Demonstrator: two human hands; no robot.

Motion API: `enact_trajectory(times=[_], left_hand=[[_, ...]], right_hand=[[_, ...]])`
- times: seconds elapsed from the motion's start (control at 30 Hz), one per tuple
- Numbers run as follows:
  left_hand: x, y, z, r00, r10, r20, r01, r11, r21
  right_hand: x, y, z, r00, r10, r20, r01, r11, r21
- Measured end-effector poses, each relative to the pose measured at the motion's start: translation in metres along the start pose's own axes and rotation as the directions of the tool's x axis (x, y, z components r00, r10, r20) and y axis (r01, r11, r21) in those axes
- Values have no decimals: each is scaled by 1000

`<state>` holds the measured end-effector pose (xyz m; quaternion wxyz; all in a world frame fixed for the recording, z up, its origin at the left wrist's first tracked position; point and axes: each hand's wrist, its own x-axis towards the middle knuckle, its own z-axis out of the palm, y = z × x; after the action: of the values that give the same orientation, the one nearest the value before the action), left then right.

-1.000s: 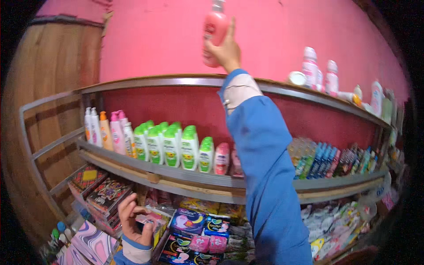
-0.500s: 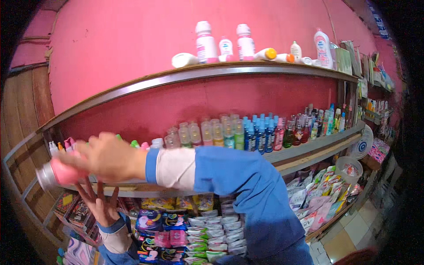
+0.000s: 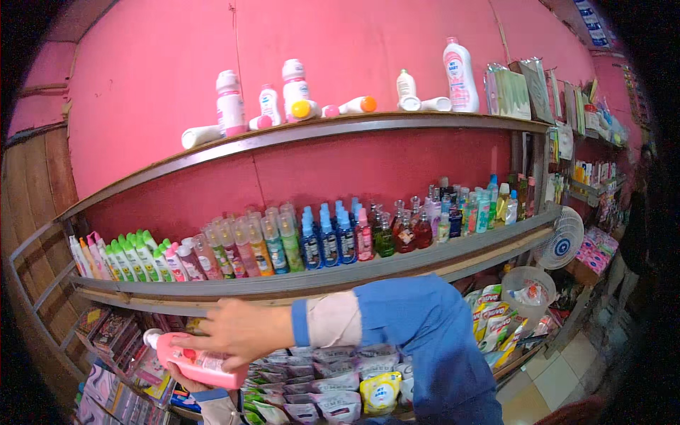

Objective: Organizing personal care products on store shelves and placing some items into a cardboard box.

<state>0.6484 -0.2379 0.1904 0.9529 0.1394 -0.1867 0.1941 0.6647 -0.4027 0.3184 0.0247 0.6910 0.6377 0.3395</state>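
A pink bottle (image 3: 202,363) with a white top lies tilted in front of me, below the lower shelf's edge, its top toward the left. My left hand (image 3: 183,380) supports it from underneath, with most of its fingers hidden behind the bottle. From above, my right hand (image 3: 237,329) grips the bottle, its fingers reaching across the upper side and its thumb near the base end. The right forearm, in a blue sleeve with a pale cuff, crosses over packets below.
The lower shelf (image 3: 297,282) bears a row of green-capped bottles (image 3: 131,255), spray bottles (image 3: 265,244) and blue bottles (image 3: 327,239). White bottles (image 3: 228,106) stand and lie on the upper shelf (image 3: 340,126). A fan (image 3: 559,237) and a clear tub (image 3: 528,287) are at right.
The pink bottle has come down and rightward from the far left and turned. My left hand, spread and apart from it before, now holds it from below. The view has shifted right.
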Motion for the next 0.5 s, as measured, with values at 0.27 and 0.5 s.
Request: enact_trajectory(times=[0.27,0.5], left_hand=[[-29,-2,-35,923,-374,-93,381,922,65],[-69,12,-128,897,-379,-229,401,914,60]], right_hand=[[-122,41,-128,911,338,-237,-399,870,-290],[-224,87,-247,659,506,-556,-752,459,-473]])
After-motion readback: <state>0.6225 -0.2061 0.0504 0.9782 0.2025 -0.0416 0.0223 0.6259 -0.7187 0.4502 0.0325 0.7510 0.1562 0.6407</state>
